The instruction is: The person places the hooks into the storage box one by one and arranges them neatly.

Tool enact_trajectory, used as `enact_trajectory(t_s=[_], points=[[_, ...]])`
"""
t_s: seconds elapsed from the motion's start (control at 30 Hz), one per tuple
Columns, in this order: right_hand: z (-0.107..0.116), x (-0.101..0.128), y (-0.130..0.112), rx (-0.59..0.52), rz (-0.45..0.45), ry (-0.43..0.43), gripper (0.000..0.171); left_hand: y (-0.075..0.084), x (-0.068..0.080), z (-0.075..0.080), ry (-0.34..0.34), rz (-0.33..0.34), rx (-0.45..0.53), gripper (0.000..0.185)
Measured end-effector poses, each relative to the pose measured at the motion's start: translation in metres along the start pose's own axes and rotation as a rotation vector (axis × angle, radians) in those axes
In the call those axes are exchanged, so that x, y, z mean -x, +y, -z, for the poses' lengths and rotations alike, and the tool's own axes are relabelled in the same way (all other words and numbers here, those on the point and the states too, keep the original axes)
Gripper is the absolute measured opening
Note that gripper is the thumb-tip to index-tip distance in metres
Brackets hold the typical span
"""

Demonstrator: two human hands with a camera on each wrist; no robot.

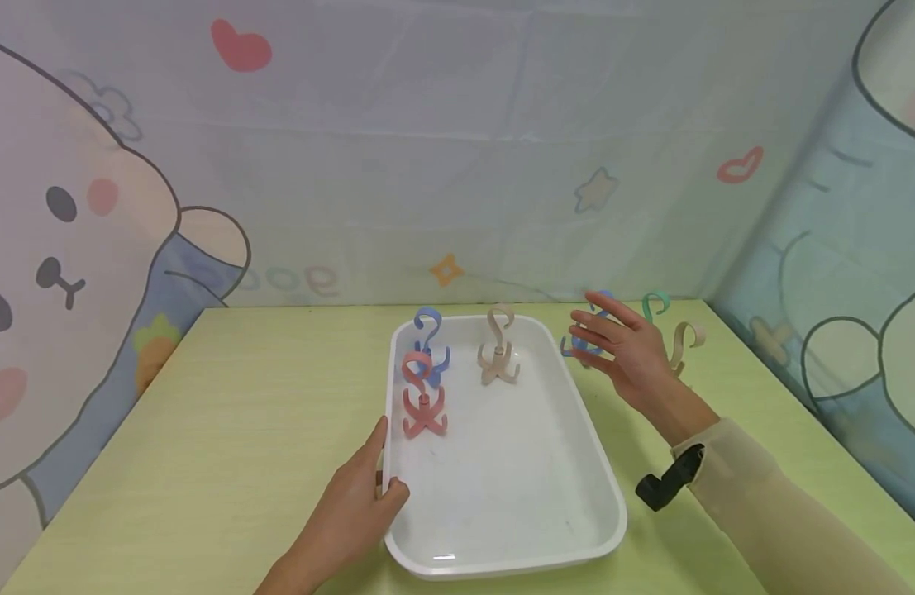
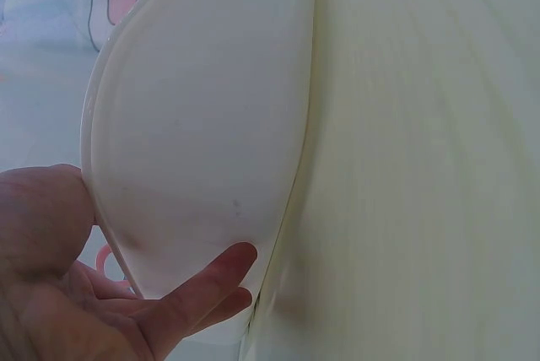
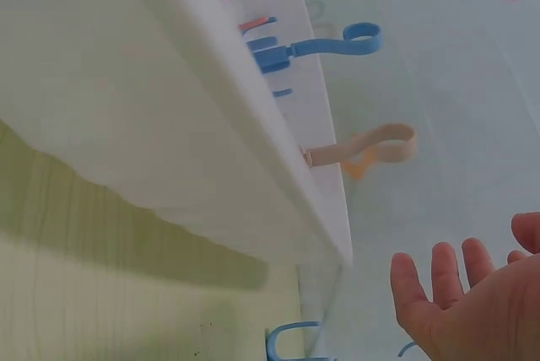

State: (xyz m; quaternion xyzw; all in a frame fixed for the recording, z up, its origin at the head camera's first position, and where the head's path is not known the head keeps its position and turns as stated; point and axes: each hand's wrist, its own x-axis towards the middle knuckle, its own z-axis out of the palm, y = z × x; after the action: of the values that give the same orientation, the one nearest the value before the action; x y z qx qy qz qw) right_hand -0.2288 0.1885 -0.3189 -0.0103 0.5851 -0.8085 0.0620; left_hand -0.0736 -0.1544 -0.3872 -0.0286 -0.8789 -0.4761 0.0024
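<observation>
Blue hook [image 1: 585, 340] (four curved prongs) stands upright; right hand [image 1: 622, 347] beside it.

A white rectangular plastic tray [image 1: 598, 487] lies on the pale green wooden table [image 1: 204, 446]. In its far left part stand a pink plastic four-armed hook [image 1: 423, 406] and, just behind it, a blue plastic hook [image 1: 431, 343]; a beige plastic hook [image 1: 498, 349] stands right of them. Right of the tray, on the table, stand another blue plastic hook [image 1: 585, 343], a green plastic hook [image 1: 655, 305] and a second beige plastic hook [image 1: 684, 341]
</observation>
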Motion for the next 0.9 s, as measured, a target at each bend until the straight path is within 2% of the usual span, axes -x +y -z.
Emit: enact_trajectory(t_s=[0.53,0.7,0.9], points=[[0.013,0.004,0.002,0.035,0.035,0.023,0.064,0.000,0.001,0.000,0.011,-0.015,-0.039,0.083],[0.017,0.003,0.004,0.011,0.025,0.044,0.068,0.000,0.001,0.000,0.005,-0.012,-0.028,0.083],[0.023,0.005,0.005,-0.016,0.037,0.044,0.047,0.000,0.000,0.000,0.002,-0.005,-0.018,0.083]])
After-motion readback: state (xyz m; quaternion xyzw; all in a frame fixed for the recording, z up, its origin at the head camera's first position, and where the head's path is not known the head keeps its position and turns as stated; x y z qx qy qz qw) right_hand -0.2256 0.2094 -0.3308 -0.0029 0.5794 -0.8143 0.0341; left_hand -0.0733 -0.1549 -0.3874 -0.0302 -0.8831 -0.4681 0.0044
